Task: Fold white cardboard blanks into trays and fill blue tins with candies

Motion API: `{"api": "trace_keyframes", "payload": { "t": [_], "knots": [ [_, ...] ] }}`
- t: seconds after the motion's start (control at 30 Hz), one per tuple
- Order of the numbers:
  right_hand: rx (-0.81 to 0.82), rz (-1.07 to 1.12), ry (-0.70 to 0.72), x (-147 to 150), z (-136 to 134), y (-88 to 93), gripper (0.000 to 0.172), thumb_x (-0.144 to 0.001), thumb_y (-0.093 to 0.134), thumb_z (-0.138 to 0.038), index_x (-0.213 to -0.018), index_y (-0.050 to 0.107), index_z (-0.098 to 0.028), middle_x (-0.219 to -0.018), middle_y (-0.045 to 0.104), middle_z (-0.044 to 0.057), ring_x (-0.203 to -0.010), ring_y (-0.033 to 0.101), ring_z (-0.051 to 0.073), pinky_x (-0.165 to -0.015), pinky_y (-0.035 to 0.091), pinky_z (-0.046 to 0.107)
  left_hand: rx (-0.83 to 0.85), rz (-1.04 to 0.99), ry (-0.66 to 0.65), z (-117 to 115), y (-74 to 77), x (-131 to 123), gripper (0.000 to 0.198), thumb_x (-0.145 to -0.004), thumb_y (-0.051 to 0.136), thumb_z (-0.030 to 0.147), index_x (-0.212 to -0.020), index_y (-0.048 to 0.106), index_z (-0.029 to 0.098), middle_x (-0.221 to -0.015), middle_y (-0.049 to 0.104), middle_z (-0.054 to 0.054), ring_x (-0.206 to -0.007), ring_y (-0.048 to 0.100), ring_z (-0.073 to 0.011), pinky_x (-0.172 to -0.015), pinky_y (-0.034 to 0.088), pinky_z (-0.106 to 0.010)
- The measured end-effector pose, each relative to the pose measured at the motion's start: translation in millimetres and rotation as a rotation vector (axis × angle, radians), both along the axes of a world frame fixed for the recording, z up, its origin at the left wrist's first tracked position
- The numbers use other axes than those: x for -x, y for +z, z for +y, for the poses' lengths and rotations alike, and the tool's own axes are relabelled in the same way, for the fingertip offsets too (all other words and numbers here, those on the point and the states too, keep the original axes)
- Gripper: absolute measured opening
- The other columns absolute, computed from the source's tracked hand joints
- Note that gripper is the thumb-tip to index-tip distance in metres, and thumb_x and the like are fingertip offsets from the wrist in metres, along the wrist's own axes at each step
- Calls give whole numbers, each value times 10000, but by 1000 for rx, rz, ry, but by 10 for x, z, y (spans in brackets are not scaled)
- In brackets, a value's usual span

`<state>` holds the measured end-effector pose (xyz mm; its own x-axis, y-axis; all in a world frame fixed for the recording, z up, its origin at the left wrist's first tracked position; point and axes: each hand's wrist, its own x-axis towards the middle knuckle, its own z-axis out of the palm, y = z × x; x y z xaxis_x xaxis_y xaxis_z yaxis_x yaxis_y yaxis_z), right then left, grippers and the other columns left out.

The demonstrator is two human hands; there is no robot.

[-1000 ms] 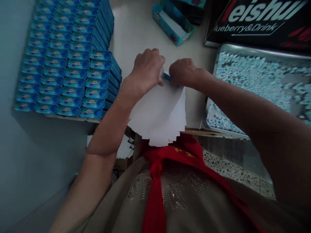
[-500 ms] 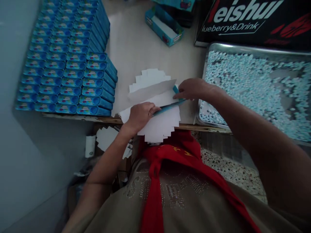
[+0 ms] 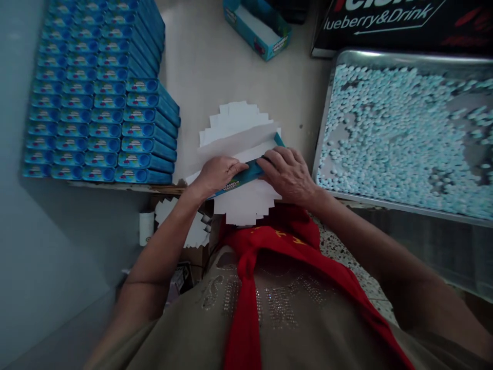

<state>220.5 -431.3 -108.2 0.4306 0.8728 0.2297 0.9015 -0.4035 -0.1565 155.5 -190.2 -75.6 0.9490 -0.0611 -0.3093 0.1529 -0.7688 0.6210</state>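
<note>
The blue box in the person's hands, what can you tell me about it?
The box is long, slim and teal blue, seemingly cardboard, with white lettering along its side. It lies slanted on a fanned stack of white paper sheets near the front edge of the table. The left hand grips its lower end; the right hand covers its upper part. A sheet curls up behind it.

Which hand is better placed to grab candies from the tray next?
Probably the right hand: it rests on the blue box right beside the tray, while the left hand holds the box's other end, farther away.
</note>
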Motion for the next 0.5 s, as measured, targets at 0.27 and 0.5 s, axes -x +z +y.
{"api": "trace_keyframes", "payload": {
  "t": [0.27,0.5],
  "knots": [
    [30,-75,26,-39,70,-148,270,-1113,458,-340,-1244,654,-208,-1168,646,125,-1096,480,292,-970,388,412,-514,-327,153,-395,39,399,401,-1026,601,555,-1127,675,174,-1191,659,-180,-1122,577,-338,-941,462,-429],
    [99,-15,-4,-30,122,-111,233,-1108,494,-351,-1079,671,-203,-1065,628,117,-1029,473,288,-884,374,409,-702,-333,118,-621,-276,563,420,-1089,430,522,-1089,662,172,-1057,668,-175,-1006,560,-342,-888,425,-472]
  ]
}}
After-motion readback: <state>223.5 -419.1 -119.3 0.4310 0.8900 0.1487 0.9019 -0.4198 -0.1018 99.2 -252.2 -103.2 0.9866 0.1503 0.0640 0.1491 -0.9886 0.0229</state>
